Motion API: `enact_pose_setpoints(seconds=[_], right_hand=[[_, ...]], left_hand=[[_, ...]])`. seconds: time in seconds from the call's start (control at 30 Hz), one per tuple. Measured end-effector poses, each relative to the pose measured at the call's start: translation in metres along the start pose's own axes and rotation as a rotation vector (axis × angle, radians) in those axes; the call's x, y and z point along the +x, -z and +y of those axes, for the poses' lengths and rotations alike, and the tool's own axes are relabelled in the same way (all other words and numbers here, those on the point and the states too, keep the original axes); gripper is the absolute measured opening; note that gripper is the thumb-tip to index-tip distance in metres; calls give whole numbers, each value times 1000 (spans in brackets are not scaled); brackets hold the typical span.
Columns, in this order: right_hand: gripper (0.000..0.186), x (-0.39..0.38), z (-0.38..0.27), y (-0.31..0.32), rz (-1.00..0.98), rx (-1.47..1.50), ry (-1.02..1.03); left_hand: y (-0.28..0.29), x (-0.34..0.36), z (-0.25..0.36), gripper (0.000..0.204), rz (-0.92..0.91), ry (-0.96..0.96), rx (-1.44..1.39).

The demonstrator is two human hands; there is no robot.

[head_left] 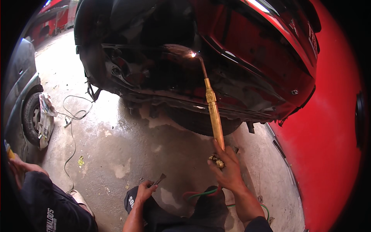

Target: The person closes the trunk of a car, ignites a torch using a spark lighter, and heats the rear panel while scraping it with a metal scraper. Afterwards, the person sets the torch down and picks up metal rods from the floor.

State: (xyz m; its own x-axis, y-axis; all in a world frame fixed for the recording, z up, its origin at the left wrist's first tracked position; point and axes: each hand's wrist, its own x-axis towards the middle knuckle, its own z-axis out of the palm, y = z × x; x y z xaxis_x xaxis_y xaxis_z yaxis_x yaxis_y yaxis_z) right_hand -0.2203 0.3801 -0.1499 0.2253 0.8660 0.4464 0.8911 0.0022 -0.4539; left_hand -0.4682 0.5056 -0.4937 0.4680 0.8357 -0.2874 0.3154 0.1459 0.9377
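My right hand (228,167) is wrapped round the handle of a brass gas torch (215,116), beside its valve knobs (216,161). The torch points away from me, and its bent tip ends in a bright flame (193,55) at the dark body panel (162,73) of a car. Beneath that hand, red and green hoses (203,193) pass near my legs. Low in the middle, my left hand (145,190) is closed on a small flat-ended scraper (160,179), well apart from the car.
Another person's hand (24,167) and dark clothing (50,201) are at the lower left. Behind them stands a grey vehicle with a wheel (33,114) partly covered by paper. A thin cable (71,143) runs over the concrete floor (116,162). A red wall (328,127) rises on the right.
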Motion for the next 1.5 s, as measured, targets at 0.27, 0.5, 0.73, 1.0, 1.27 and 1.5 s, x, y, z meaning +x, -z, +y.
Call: enact_pose_setpoints(seconds=[0.27,0.5,0.73,1.0,1.27,1.5], right_hand=[[66,-1,1,0,15,26,8],[67,-14,9,3,42,53,-63],[66,-18,9,6,61,6,-39],[66,-5,-4,3,12,16,-59],[67,-1,0,-3,26,28,38],[68,-16,5,6,20,53,-85]], left_hand=[[0,3,-4,36,-14,6,7],[1,4,-8,37,-23,1,16],[3,0,0,39,-18,9,21],[1,1,-8,37,-5,4,-2],[1,0,-1,35,-5,15,-1],[4,-2,1,35,-10,27,47]])
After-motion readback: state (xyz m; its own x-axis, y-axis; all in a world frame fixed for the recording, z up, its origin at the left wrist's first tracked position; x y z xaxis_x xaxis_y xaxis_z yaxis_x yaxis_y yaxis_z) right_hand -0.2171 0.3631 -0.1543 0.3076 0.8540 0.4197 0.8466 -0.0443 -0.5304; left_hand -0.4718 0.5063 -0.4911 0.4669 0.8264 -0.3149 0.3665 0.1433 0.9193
